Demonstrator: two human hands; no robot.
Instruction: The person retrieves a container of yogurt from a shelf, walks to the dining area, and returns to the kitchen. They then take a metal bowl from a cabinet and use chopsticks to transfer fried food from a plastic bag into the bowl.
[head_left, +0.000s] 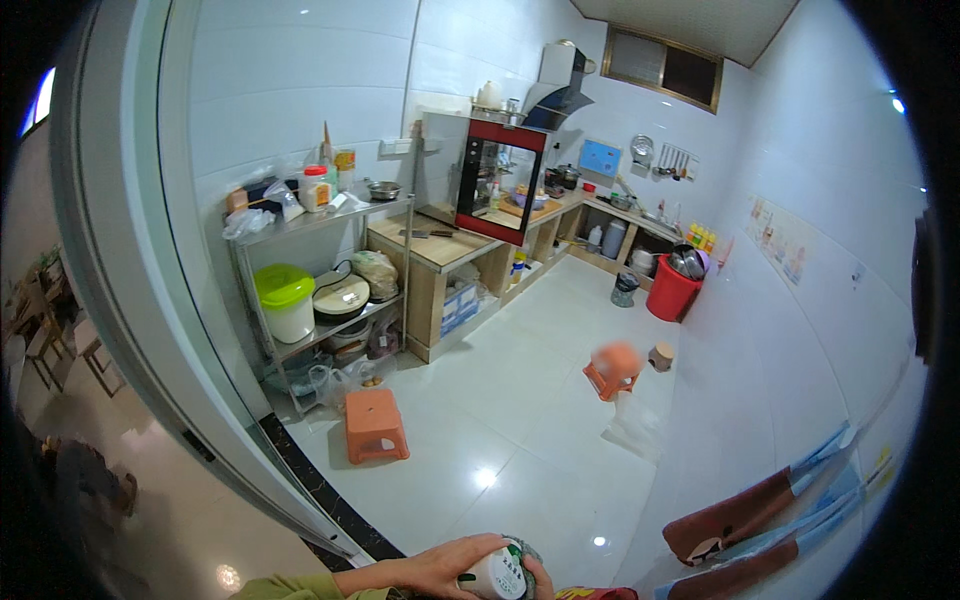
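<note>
At the bottom edge, my left hand (442, 566) grips a white jar or tub (501, 574) that bears green marks and dark writing. Against the jar's far right side lies a grey-green textured cloth (531, 553). The fingers of my right hand (538, 579) press this cloth to the jar; the rest of that hand is cut off by the frame. Just right of it, a red and yellow thing (596, 593) is only partly in view.
A sliding door frame (172, 300) stands at left. Ahead are an orange stool (375, 424), a metal shelf rack (322, 229), a wooden counter (450, 251) and a red-framed display cabinet (499, 180). Farther back are another stool (615, 367) and a red bucket (671, 296). Towels (735, 521) hang at right.
</note>
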